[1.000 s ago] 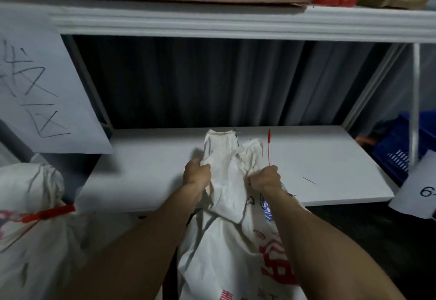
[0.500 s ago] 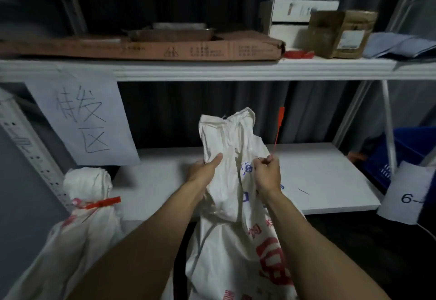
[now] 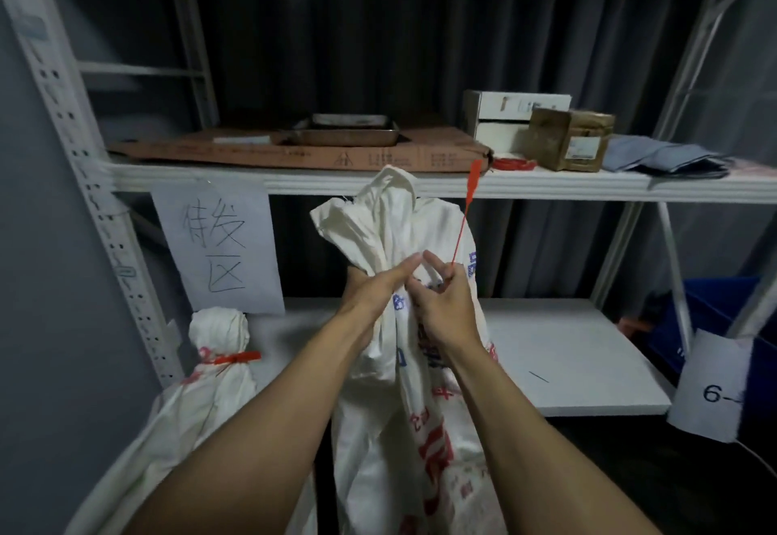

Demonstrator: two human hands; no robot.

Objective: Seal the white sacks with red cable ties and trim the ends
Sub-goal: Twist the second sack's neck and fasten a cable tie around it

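Note:
A white sack point(image 3: 395, 223) with red and blue print stands upright in front of me, its mouth bunched together. My left hand point(image 3: 374, 290) grips the gathered neck from the left. My right hand point(image 3: 445, 303) presses the neck from the right and pinches a red cable tie point(image 3: 464, 215) that sticks up past the sack's top. At lower left leans a second white sack point(image 3: 214, 337), its neck closed with a red tie point(image 3: 235, 358).
White metal shelving point(image 3: 420, 185) stands behind the sack. Its upper shelf holds flat cardboard point(image 3: 294, 152), a metal tray, small boxes point(image 3: 567, 139) and a bundle of red ties point(image 3: 513, 163). Paper signs hang at left point(image 3: 218, 248) and right. A blue crate point(image 3: 714, 324) sits at right.
The view has tilted upward, showing the upper shelf. Both hands have closed in on the sack's neck, thumbs now meeting. The red tie stays upright in my right hand.

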